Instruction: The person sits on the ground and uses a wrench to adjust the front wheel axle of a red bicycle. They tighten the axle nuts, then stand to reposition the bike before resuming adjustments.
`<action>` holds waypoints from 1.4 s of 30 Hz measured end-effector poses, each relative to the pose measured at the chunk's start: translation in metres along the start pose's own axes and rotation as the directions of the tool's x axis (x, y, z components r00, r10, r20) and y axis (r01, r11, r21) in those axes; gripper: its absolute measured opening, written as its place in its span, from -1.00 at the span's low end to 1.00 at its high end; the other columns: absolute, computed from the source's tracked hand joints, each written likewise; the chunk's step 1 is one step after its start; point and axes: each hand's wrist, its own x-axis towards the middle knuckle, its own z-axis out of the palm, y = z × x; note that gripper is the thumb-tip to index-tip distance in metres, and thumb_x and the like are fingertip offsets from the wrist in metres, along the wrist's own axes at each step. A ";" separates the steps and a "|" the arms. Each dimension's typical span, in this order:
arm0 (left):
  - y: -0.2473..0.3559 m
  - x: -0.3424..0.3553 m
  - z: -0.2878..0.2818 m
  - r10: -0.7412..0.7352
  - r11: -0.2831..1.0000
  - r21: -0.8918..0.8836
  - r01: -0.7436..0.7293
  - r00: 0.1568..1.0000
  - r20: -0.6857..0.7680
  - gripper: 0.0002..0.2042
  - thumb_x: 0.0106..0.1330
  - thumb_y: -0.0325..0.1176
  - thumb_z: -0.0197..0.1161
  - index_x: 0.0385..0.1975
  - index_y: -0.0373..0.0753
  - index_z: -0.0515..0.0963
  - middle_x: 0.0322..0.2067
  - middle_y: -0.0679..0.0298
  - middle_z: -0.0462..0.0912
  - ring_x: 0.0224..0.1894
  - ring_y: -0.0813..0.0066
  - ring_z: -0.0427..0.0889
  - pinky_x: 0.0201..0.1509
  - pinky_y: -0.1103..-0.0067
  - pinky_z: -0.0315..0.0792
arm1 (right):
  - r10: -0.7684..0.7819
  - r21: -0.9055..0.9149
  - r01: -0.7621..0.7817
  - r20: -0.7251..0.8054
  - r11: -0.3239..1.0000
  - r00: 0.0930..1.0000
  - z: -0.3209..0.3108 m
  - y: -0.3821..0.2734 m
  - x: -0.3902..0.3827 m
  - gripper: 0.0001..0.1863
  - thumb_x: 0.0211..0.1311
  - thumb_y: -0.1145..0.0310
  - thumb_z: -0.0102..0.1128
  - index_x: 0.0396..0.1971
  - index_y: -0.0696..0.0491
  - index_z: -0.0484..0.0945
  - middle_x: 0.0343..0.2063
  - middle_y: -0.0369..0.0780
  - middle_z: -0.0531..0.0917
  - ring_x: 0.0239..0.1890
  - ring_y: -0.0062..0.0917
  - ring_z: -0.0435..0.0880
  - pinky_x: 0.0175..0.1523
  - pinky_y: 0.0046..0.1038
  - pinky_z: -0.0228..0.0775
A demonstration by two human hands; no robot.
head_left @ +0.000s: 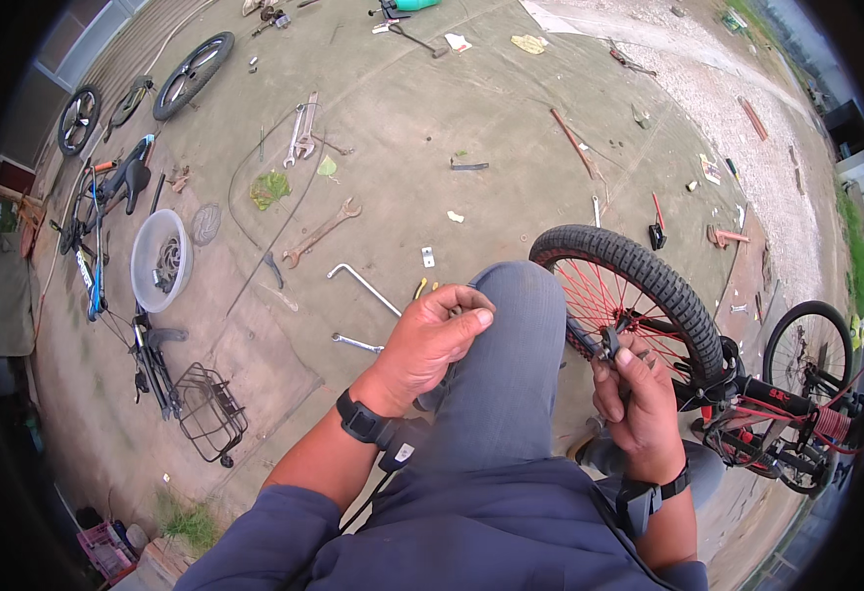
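My left hand (437,335) is over my raised knee with thumb and fingers pinched together; whatever may be between them is too small to make out. In my right hand (639,399), thumb and fingers grip a small black part (610,343), whose exact kind I cannot tell. That hand is right beside a bicycle wheel (678,281) with a knobby black tyre and red spokes. The wheel belongs to a bicycle with a thick black tube (777,396) and red cables at the right. Below my left hand's fingers, a bent socket wrench (365,286) lies on the ground.
Open-end wrenches (322,231) and another spanner (357,343) lie on the green ground sheet. A translucent tub (188,258) of metal parts stands left, near a wire basket (210,409) and a blue-black bicycle frame (95,281). A loose wheel (196,77) lies far left; a hammer (726,236) lies right.
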 end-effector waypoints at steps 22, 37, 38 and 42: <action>-0.031 -0.007 0.100 0.273 0.823 0.472 -0.316 0.949 0.159 -0.89 0.35 -0.51 0.36 -0.19 -0.33 0.63 -0.59 0.58 0.29 -0.50 0.84 0.21 -0.43 0.73 0.18 | -0.050 0.015 0.051 -0.026 0.999 0.998 -0.002 0.011 -0.020 -0.81 0.52 0.34 0.11 -0.09 0.16 0.51 -0.35 -0.30 0.65 -0.72 -0.78 0.29 -0.61 -0.67 0.04; -0.024 -0.013 0.108 0.493 0.467 0.702 -0.538 0.817 0.299 -0.83 0.18 -0.54 0.42 -0.24 -0.30 0.62 -0.59 0.39 0.36 -0.58 0.65 0.26 -0.50 0.59 0.18 | -0.203 -0.214 0.200 0.004 0.956 0.979 -0.003 0.007 -0.027 -0.70 0.43 0.39 0.26 0.08 0.14 0.56 -0.28 -0.36 0.64 -0.61 -0.88 0.31 -0.57 -0.73 0.10; -0.025 -0.013 0.108 0.492 0.460 0.702 -0.544 0.814 0.308 -0.83 0.18 -0.54 0.42 -0.24 -0.30 0.62 -0.58 0.39 0.36 -0.58 0.65 0.25 -0.49 0.59 0.18 | -0.200 -0.196 0.199 0.016 0.960 0.980 -0.004 0.007 -0.027 -0.70 0.43 0.38 0.26 0.08 0.13 0.56 -0.28 -0.37 0.65 -0.61 -0.89 0.31 -0.57 -0.73 0.09; -0.026 -0.013 0.108 0.476 0.473 0.695 -0.542 0.821 0.316 -0.82 0.18 -0.56 0.43 -0.24 -0.30 0.62 -0.58 0.40 0.36 -0.57 0.67 0.25 -0.49 0.60 0.17 | -0.134 -0.168 0.136 0.024 0.977 0.991 -0.005 0.002 -0.032 -0.73 0.43 0.49 0.21 0.07 0.17 0.56 -0.14 -0.31 0.67 -0.19 -0.73 0.51 -0.07 -0.59 0.34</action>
